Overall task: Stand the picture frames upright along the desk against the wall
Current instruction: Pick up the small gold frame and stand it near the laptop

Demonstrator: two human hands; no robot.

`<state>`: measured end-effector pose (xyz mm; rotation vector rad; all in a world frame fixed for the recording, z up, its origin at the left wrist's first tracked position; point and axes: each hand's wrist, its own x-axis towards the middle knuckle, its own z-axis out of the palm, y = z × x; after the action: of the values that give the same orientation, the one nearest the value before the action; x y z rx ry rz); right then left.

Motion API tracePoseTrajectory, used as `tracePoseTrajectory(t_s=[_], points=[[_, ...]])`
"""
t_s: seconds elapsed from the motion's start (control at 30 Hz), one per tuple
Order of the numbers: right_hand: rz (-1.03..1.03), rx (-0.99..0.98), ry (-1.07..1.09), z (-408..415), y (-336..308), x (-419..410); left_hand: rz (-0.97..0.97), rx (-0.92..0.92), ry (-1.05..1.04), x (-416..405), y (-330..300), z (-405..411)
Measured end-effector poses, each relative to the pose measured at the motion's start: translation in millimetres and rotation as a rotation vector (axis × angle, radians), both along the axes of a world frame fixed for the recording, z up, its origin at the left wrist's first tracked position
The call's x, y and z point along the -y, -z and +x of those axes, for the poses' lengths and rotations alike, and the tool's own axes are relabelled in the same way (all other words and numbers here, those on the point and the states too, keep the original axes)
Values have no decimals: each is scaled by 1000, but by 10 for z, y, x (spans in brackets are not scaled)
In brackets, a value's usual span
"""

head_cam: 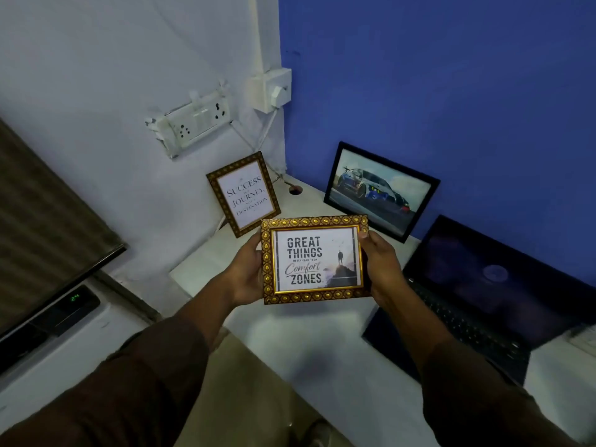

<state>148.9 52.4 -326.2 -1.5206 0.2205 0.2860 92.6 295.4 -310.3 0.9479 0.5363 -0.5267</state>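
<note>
I hold a gold-patterned "Great Things" frame in the air above the white desk, face toward me. My left hand grips its left edge and my right hand grips its right edge. Behind it a smaller gold "Success" frame stands upright, leaning on the white wall. A black frame with a car picture stands upright against the blue wall.
An open laptop sits on the desk's right side against the blue wall. A cable hole is in the desk corner. Wall sockets and a plugged adapter hang above. A dark device with a green display sits at left.
</note>
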Motion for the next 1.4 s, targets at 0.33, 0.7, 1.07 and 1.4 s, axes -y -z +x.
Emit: tracePoseTrajectory(t_s=[0.33, 0.7, 1.07, 1.4], points=[[-42, -93, -64, 501, 213, 153, 78, -71, -95, 128, 429, 619], [101, -425, 122, 1093, 677, -113, 166, -74, -3, -95, 952, 1385], [106, -491, 178, 1928, 1212, -502, 281, -51, 55, -461, 1365, 2203], [-55, -538, 109, 1930, 1671, -467, 240, -166, -16, -474, 1808, 2148]])
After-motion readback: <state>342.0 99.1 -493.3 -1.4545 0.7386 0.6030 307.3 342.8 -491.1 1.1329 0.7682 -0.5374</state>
